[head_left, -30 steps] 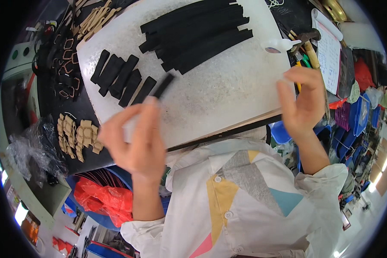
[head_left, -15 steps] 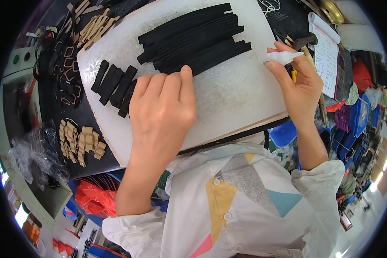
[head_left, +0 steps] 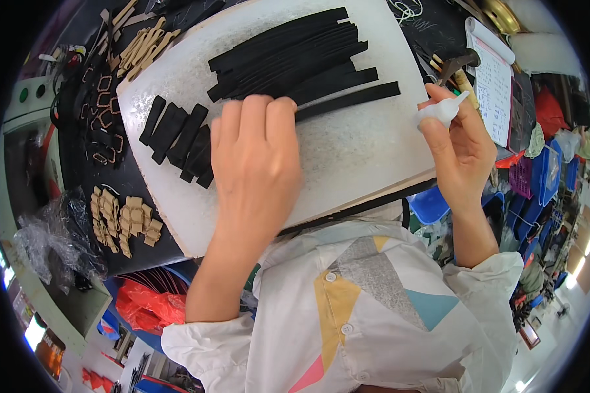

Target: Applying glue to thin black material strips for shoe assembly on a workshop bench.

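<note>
Left hand (head_left: 255, 164) flat, pressing a black strip (head_left: 347, 99) mid white board (head_left: 347, 157); right hand (head_left: 462, 147) grips small white bottle (head_left: 441, 111). Likely gluing; next needs nozzle over strip.

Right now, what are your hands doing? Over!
Left hand flat on a long black strip on the white board. Right hand pinching a small white bottle, off the board. Short black pieces lie left, clear of both.
</note>
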`<state>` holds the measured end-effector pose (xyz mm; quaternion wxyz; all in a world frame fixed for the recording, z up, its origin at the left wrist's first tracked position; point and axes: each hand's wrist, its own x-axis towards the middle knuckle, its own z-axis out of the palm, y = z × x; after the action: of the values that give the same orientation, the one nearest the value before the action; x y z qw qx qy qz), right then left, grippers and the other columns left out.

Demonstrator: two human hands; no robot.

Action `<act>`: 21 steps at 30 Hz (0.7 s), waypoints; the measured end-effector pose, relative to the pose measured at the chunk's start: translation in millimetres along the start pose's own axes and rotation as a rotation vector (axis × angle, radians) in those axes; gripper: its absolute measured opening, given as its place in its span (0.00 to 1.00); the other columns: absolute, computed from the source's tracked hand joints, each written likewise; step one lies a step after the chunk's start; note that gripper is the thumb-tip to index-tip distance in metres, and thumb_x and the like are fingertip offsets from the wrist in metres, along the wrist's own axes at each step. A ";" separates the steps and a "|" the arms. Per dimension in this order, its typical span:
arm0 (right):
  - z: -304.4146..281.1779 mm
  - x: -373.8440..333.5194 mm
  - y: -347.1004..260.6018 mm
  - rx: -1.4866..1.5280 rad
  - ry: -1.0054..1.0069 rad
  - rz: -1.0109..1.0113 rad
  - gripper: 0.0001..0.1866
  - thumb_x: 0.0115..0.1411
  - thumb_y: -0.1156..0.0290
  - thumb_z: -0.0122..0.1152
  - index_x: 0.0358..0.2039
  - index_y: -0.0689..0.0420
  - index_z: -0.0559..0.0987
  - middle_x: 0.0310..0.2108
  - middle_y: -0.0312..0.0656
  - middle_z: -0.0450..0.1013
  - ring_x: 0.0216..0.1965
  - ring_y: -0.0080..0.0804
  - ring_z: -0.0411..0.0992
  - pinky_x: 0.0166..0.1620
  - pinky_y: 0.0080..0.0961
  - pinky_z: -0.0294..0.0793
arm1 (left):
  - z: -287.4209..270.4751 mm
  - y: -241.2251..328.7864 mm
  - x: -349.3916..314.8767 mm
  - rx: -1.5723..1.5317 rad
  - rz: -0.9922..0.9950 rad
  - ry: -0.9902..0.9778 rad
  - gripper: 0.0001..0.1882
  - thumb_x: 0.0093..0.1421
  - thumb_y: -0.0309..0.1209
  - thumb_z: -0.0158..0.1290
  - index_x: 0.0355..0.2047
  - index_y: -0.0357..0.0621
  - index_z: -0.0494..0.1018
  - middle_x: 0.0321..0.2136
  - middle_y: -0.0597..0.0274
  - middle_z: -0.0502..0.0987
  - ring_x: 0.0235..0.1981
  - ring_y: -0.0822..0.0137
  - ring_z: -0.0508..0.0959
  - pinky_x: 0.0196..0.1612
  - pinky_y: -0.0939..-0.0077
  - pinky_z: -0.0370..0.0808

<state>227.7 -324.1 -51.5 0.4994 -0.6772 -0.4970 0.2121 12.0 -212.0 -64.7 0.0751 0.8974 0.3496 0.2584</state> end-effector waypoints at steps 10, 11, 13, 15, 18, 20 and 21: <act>-3.9 -3.4 -3.6 -0.089 -0.156 -0.081 0.19 0.59 0.77 0.67 0.51 0.66 0.79 0.38 0.40 0.76 0.38 0.23 0.71 0.46 0.18 0.69 | 3.2 -1.1 -7.4 -0.046 0.152 0.035 0.15 0.49 0.18 0.58 0.40 0.34 0.79 0.36 0.53 0.81 0.31 0.58 0.78 0.36 0.72 0.78; -4.4 -3.8 -4.9 -0.076 -0.145 -0.062 0.19 0.59 0.77 0.67 0.51 0.67 0.78 0.38 0.40 0.76 0.38 0.24 0.71 0.46 0.19 0.69 | 1.8 1.9 -5.0 0.014 0.194 -0.015 0.16 0.47 0.19 0.58 0.39 0.34 0.79 0.34 0.53 0.81 0.32 0.58 0.79 0.35 0.71 0.78; -3.8 -10.1 -4.7 -0.027 -0.121 -0.020 0.19 0.60 0.77 0.67 0.51 0.67 0.78 0.38 0.41 0.76 0.39 0.25 0.72 0.47 0.20 0.70 | -3.1 9.3 1.8 0.150 0.276 -0.138 0.17 0.44 0.19 0.57 0.38 0.33 0.79 0.32 0.54 0.80 0.32 0.58 0.79 0.33 0.70 0.79; -8.4 -14.1 -4.3 -0.003 -0.109 0.055 0.20 0.61 0.77 0.66 0.53 0.68 0.77 0.40 0.42 0.75 0.42 0.26 0.72 0.50 0.20 0.69 | -5.0 12.7 11.2 0.176 0.305 -0.233 0.17 0.44 0.20 0.57 0.37 0.33 0.78 0.28 0.56 0.77 0.32 0.59 0.79 0.31 0.70 0.78; -6.4 -15.6 -5.5 0.066 -0.063 0.081 0.20 0.62 0.76 0.66 0.54 0.67 0.76 0.39 0.40 0.74 0.42 0.25 0.71 0.49 0.19 0.68 | 0.5 5.8 14.8 0.084 0.246 -0.139 0.14 0.45 0.19 0.57 0.35 0.33 0.77 0.25 0.59 0.73 0.32 0.62 0.78 0.27 0.71 0.75; -4.4 -17.2 -6.6 0.133 -0.027 0.104 0.20 0.62 0.76 0.66 0.54 0.68 0.76 0.39 0.39 0.73 0.42 0.24 0.70 0.48 0.18 0.68 | 2.1 5.0 10.0 -0.019 0.134 -0.051 0.12 0.47 0.19 0.58 0.35 0.34 0.78 0.24 0.60 0.72 0.31 0.65 0.77 0.26 0.73 0.73; -6.5 -16.9 -6.9 0.091 -0.050 0.067 0.21 0.61 0.77 0.66 0.54 0.67 0.76 0.39 0.39 0.73 0.42 0.23 0.70 0.48 0.17 0.67 | 2.1 5.7 4.9 -0.088 0.068 -0.036 0.11 0.49 0.18 0.59 0.35 0.34 0.78 0.24 0.60 0.73 0.30 0.67 0.77 0.25 0.75 0.72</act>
<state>222.6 -342.0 -46.2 0.5096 -0.6646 -0.4762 0.2679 19.5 -212.8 -62.6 0.1119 0.9091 0.3059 0.2596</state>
